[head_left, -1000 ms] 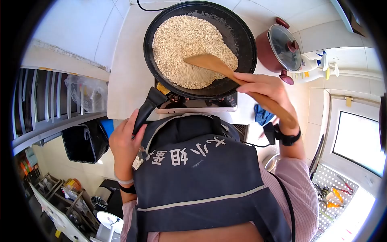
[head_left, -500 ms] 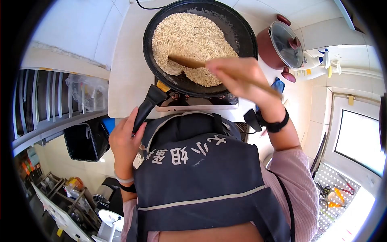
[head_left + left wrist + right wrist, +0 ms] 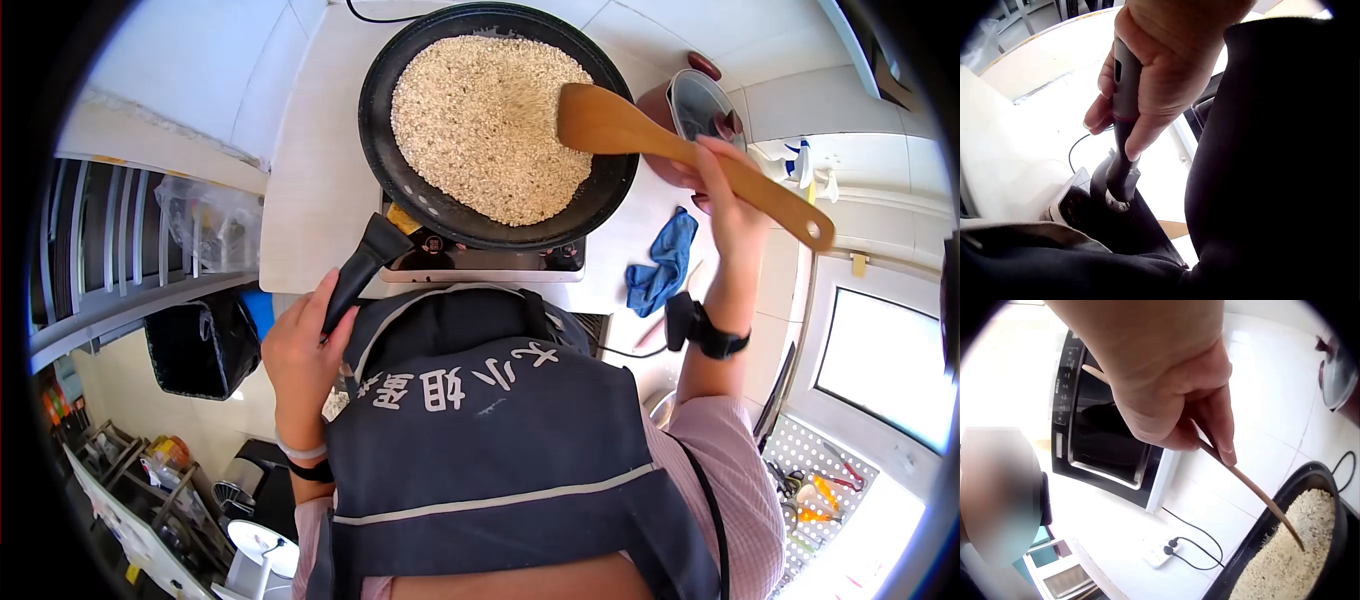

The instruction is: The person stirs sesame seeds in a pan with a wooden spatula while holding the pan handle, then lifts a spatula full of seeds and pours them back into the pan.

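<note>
A black frying pan [image 3: 608, 185] holds a wide layer of pale, oat-like flakes [image 3: 480, 125]. My left hand [image 3: 303, 345] grips the pan's black handle [image 3: 362, 262], fingers and thumb wrapped around it, as the left wrist view also shows. To the right, my right hand [image 3: 735, 205] holds a wooden spatula [image 3: 625, 125] along its shaft, thumb and fingers pinching it. The spatula's flat blade lies over the right edge of the flakes, and its holed end sticks out beyond the hand. In the right wrist view the blade tip dips among the flakes [image 3: 1291, 562].
Under the pan stands a cooker [image 3: 480, 268] at the counter's front edge. A maroon lidded pot [image 3: 665, 105] is right of the pan, with a blue cloth [image 3: 665, 260] nearer me. A black bin [image 3: 195, 345] sits at left. A power strip [image 3: 1157, 551] shows in the right wrist view.
My right hand swept the spatula leftward through the flakes, then back to the pan's right side. The flakes now lie in a rounder, more even layer. My left hand stays on the handle.
</note>
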The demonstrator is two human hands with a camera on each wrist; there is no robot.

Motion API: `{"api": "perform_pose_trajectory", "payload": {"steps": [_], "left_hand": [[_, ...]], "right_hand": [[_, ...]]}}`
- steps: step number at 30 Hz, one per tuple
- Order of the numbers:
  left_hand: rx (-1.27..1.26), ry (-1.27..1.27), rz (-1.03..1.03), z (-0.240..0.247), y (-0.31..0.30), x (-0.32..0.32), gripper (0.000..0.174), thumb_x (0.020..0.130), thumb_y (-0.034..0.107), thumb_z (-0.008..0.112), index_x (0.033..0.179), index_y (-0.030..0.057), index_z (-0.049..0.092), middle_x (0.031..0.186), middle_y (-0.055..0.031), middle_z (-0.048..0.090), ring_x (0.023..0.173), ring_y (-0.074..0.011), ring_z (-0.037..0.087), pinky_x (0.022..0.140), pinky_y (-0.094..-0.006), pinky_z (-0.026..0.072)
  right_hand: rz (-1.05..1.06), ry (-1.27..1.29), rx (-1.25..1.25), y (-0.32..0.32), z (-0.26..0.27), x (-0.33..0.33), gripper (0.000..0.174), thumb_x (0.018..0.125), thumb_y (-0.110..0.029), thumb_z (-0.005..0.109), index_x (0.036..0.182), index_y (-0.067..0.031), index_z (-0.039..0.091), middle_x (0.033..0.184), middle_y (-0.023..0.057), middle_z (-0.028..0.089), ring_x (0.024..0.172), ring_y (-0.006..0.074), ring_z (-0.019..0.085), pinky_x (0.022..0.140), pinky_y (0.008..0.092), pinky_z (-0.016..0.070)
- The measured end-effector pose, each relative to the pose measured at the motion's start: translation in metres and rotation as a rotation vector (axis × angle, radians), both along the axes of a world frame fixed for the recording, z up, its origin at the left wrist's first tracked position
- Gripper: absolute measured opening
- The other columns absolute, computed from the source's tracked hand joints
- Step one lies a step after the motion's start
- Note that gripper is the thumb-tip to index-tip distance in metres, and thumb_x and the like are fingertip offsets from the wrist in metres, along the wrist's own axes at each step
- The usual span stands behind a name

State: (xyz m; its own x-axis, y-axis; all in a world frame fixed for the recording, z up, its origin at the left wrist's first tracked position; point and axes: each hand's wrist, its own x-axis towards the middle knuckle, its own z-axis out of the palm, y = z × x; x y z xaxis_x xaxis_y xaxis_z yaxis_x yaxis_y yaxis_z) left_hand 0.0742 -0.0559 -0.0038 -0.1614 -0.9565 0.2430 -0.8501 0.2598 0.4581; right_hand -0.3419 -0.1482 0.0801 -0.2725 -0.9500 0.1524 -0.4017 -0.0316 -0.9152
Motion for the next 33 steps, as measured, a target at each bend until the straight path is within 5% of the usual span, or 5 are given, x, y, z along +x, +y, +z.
{"api": "perform_pose_trajectory", "payload": {"steps": [5,14,20,26,33], "left_hand": [[0.041,-0.021,-0.004,0.002,-0.001,0.000,0.050,0.075,0.013,0.081,0.122,0.0099,0.067,0.086,-0.0090,0.068,0.065,-0.0247,0.063,0.059,-0.0333,0.0494],[-0.001,-0.009,-0.049,0.005,-0.004,0.002,0.049,0.077,0.010,0.080,0.123,0.0069,0.066,0.089,-0.0122,0.070,0.061,-0.0228,0.062,0.057,-0.0302,0.0497],[-0.021,-0.019,-0.049,0.002,-0.002,0.001,0.052,0.074,0.013,0.081,0.123,0.0086,0.066,0.086,-0.0098,0.068,0.064,-0.0243,0.061,0.056,-0.0337,0.0481],[-0.010,-0.018,-0.033,0.001,-0.001,0.001,0.051,0.075,0.015,0.081,0.123,0.0091,0.066,0.087,-0.0100,0.068,0.065,-0.0250,0.062,0.058,-0.0341,0.0491],[0.001,-0.034,-0.031,-0.002,0.000,0.003,0.052,0.075,0.015,0.081,0.124,0.0096,0.065,0.087,-0.0101,0.068,0.068,-0.0259,0.063,0.059,-0.0347,0.0498]], "right_hand": [[-0.175,0.121,-0.030,0.013,-0.014,-0.015,0.023,0.093,-0.010,0.066,0.110,0.0066,0.065,0.094,0.0144,0.071,0.081,0.0203,0.074,0.062,0.0244,0.0579],[-0.079,-0.521,0.043,-0.072,-0.090,0.018,0.025,0.093,-0.011,0.066,0.110,0.0082,0.064,0.092,0.0177,0.070,0.080,0.0256,0.074,0.063,0.0273,0.0600],[0.350,0.020,-0.079,-0.052,-0.079,0.048,0.013,0.088,-0.006,0.071,0.100,-0.0069,0.076,0.093,0.0030,0.074,0.080,0.0069,0.066,0.069,0.0211,0.0535],[0.735,0.338,-0.255,-0.015,-0.028,0.035,0.017,0.084,0.000,0.073,0.100,-0.0032,0.075,0.101,0.0116,0.075,0.083,0.0118,0.070,0.070,0.0237,0.0551],[0.368,0.447,-0.048,-0.079,-0.003,-0.048,0.022,0.091,-0.018,0.072,0.100,0.0013,0.074,0.083,0.0075,0.073,0.077,0.0125,0.068,0.071,0.0244,0.0557]]}}
